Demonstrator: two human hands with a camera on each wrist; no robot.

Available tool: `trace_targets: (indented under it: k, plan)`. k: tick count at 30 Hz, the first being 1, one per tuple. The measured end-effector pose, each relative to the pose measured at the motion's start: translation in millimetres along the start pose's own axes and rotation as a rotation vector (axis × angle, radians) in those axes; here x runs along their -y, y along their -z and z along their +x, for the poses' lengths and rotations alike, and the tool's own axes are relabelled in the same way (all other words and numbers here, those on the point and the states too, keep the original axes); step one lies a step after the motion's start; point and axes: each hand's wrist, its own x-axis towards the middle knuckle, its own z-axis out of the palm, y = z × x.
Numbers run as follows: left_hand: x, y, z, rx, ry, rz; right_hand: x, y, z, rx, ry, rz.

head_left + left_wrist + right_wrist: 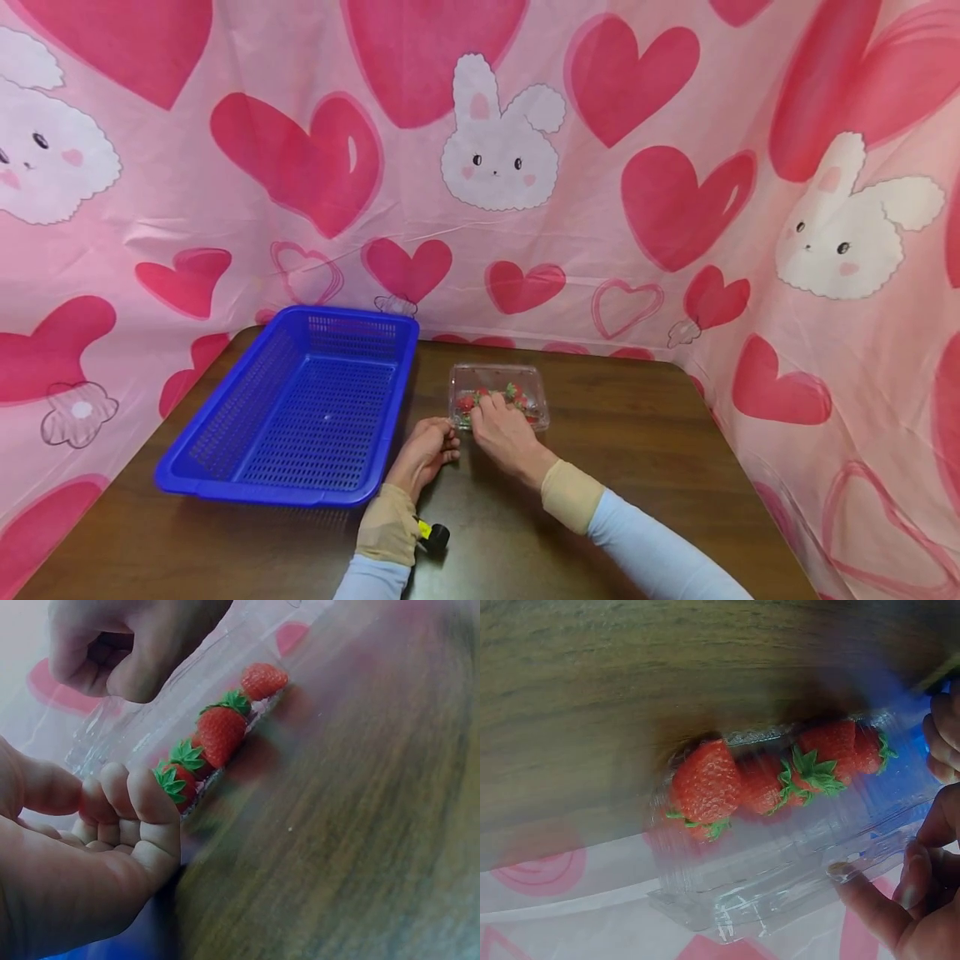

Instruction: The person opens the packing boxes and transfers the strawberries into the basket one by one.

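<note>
A clear plastic box [540,392] with several red strawberries [223,735] inside lies on the wooden table. The strawberries have green leafy tops and sit in a row along one side in the right wrist view. My left hand [429,448] is at the box's near left corner, thumb and index fingertip together at its edge, the other fingers curled. Above the near part of the box is my right hand [506,429]; in the right wrist view its thumb and fingers [874,907] pinch the clear rim. Whether a lid covers the box cannot be told.
To the left stands a large blue perforated plastic basket [401,400], close to my left forearm. A pink curtain [585,292] with hearts and rabbits hangs behind and beside the brown table [622,450]. A small black device [435,537] sticks out from my left wrist.
</note>
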Motion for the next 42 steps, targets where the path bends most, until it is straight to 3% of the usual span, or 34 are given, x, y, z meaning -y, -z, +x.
trace_targets:
  k: [6,12,18,24,32,42]
  plan:
    - [3.7,0.6,-1.8,-0.009,0.013,0.002,-1,4,-2,-0.011,-0.05,0.033]
    - [2.8,2.4,0.0,-0.013,0.002,-0.011,-30,23,25,-0.1,-0.096,0.028]
    - [-1.9,0.8,-4.8,0.016,-0.009,0.005,-52,34,39,-0.053,0.003,0.008]
    - [3.2,0.6,-1.2,-0.004,-0.013,0.017,-63,36,49,-0.069,-0.004,-0.015]
    - [2.8,-0.5,-1.8,0.01,-0.013,0.013,-74,39,58,0.005,-0.019,0.047]
    - [1.5,-0.3,-4.5,0.024,-0.011,0.028,-93,40,74,0.082,-0.019,0.018]
